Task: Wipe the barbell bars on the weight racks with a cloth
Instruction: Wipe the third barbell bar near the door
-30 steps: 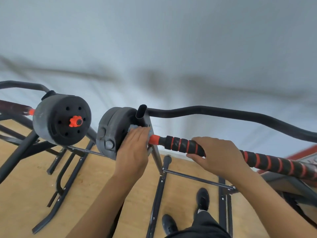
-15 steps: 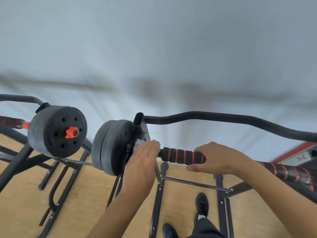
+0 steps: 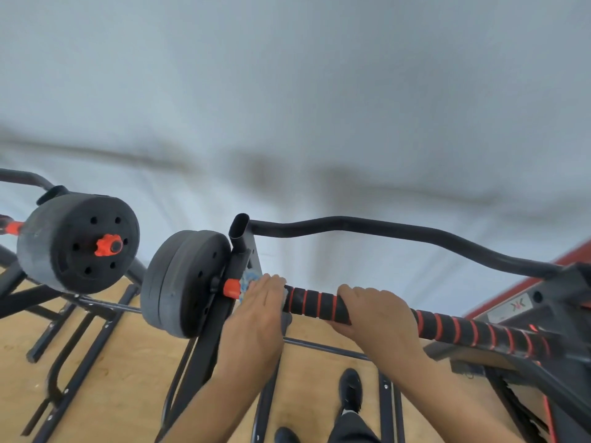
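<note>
A barbell bar [image 3: 315, 303] with black foam grip and red rings lies across a black rack. An orange collar [image 3: 231, 288] and black weight plates [image 3: 182, 282] sit at its left end. My left hand [image 3: 259, 311] drapes over the bar just right of the collar and holds a blue-white cloth [image 3: 248, 281] against it; most of the cloth is hidden under the fingers. My right hand [image 3: 377, 318] grips the bar further right, fingers curled over the top.
The rack's upright tube [image 3: 240, 238] stands just behind the cloth, joined to a curved black rail [image 3: 383, 231]. A second barbell's plate [image 3: 76, 241] with an orange nut sits on a rack at the left. Rack legs and my black shoe [image 3: 350, 391] are on the wooden floor below.
My left hand with the cloth has slid right along the bar, from over the collar to just past it, uncovering the orange collar. My right hand keeps its grip.
</note>
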The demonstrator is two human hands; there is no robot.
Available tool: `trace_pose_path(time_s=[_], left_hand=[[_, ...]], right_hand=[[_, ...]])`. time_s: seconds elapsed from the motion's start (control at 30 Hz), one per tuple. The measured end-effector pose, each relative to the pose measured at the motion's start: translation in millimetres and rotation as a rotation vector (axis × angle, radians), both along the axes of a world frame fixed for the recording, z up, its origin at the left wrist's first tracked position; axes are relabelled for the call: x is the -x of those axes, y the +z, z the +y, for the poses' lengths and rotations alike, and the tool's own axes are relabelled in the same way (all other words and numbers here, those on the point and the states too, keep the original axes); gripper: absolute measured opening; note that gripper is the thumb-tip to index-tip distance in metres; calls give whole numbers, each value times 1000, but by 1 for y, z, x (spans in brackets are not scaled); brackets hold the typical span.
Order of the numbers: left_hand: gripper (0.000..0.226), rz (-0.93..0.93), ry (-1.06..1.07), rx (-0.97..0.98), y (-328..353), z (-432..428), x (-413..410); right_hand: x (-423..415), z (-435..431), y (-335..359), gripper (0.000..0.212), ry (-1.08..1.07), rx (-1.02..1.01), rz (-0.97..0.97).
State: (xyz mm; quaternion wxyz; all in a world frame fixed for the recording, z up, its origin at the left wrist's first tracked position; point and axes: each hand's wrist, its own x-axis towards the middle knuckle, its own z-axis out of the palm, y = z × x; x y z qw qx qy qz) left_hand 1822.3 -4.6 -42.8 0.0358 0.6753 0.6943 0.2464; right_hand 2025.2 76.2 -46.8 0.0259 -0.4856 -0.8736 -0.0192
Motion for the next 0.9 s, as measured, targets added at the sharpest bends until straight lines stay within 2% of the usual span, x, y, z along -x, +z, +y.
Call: trace_pose_path(time_s=[0.1, 0.17, 0.23, 0.37, 0.43, 0.5, 0.57, 0.63, 0.73, 0.8, 0.9], left_hand=[[61, 184, -18, 19, -6, -3, 43], [62, 222, 18, 90, -12, -3, 67], [57, 208, 33, 108, -15, -8, 71], [31, 74, 56, 62, -3, -3, 23], [25, 2, 14, 123, 2, 1, 0], [29, -29, -31, 123, 3, 0, -6], [38, -14, -84, 137, 4, -7, 10], [42, 59, -52, 155, 3, -10, 37], [33, 132, 78, 108, 1, -15, 59], [28, 211, 93, 47, -5, -27, 52], [43, 234, 80, 78, -13, -32, 21]], right_hand=[[-3, -7, -2, 39, 21, -46, 28], [-6, -10, 8, 38, -4, 56, 47], [-10, -6, 21, 40, -39, 196, 55], [-11, 3, 34, 37, -64, 424, -14], [-8, -1, 33, 33, -61, 408, -47], [-7, -7, 29, 29, -74, 289, -85], [-7, -16, 19, 26, -105, 154, -113], [-7, -23, 12, 26, -138, 109, -160], [-9, -31, 11, 29, -94, 109, -162], [-12, -32, 15, 31, -46, 149, -136], [-15, -29, 29, 40, -60, 307, -109]])
